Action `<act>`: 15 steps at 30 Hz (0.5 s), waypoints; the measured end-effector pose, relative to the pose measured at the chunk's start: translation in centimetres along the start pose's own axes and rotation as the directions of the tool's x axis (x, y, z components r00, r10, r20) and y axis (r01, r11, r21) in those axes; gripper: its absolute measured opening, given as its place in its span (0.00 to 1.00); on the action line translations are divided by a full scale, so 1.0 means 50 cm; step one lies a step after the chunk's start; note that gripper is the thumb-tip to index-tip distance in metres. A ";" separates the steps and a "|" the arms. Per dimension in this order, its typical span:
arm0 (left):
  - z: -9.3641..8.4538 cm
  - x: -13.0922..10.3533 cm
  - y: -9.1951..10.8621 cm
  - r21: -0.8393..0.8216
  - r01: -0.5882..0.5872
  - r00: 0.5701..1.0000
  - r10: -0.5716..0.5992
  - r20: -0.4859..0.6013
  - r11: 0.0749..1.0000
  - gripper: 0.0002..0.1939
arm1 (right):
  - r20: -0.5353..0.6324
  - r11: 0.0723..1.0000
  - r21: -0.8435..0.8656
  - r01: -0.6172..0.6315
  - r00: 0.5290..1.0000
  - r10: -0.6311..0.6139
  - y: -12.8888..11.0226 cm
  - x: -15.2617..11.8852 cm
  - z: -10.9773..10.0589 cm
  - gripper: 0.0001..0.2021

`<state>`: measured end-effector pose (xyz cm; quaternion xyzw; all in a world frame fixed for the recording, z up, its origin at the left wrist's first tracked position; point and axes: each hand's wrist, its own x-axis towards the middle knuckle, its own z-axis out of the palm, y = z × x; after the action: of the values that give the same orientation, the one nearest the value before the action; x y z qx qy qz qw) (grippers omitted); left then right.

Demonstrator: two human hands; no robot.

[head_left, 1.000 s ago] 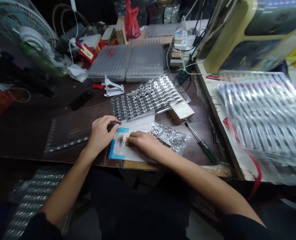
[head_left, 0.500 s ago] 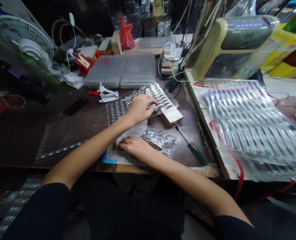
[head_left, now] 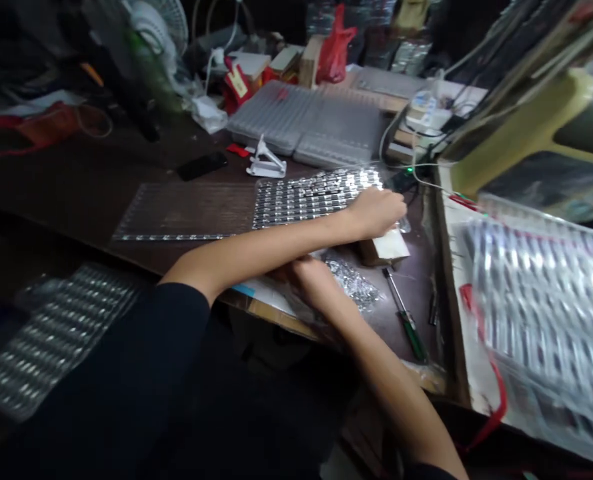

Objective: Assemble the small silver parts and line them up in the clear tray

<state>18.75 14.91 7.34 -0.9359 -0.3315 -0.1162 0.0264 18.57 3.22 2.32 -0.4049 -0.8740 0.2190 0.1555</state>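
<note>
My left hand (head_left: 377,210) is closed over the right end of a clear plastic tray (head_left: 296,206) filled with rows of shiny metal parts. What its fingers hold, if anything, is hidden. My left forearm crosses above my right hand (head_left: 307,275), which is blurred near the table's front edge, its fingers partly covered. Beside the right hand lies a clear bag of small silvery parts (head_left: 353,283). Just below my left hand sits a small block with a white top (head_left: 389,247). A green-handled screwdriver (head_left: 410,327) lies to the right.
An unfilled clear tray (head_left: 191,207) lies left of the filled one. Behind stand a white folding stand (head_left: 267,163), a dark phone (head_left: 202,165) and stacked clear trays (head_left: 341,123). More stacked trays (head_left: 541,320) cover the right-hand surface, beyond a raised edge.
The view has swung, shifting the table. My left hand has moved right along the filled tray and curled closed. My right hand now lies partly behind the left forearm.
</note>
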 end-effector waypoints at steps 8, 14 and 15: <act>-0.088 -0.069 -0.011 -0.156 0.023 0.997 -0.035 -0.071 0.987 0.12 | -0.158 0.960 -0.138 -0.245 0.962 0.223 0.054 -0.011 -0.052 0.11; -0.131 -0.357 -0.065 -0.136 0.252 0.968 -0.251 0.025 0.958 0.07 | 0.038 0.981 -0.142 -0.133 0.989 0.140 0.037 -0.007 -0.038 0.08; -0.118 -0.402 -0.073 -0.114 0.321 0.947 -0.315 0.068 0.940 0.07 | 0.063 0.984 -0.142 -0.111 0.991 0.121 0.032 -0.005 -0.037 0.08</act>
<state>0.15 4.67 8.24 -0.8725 -0.4709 -0.1165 -0.0587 20.58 4.42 3.03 -0.4570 -0.8670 0.1808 0.0828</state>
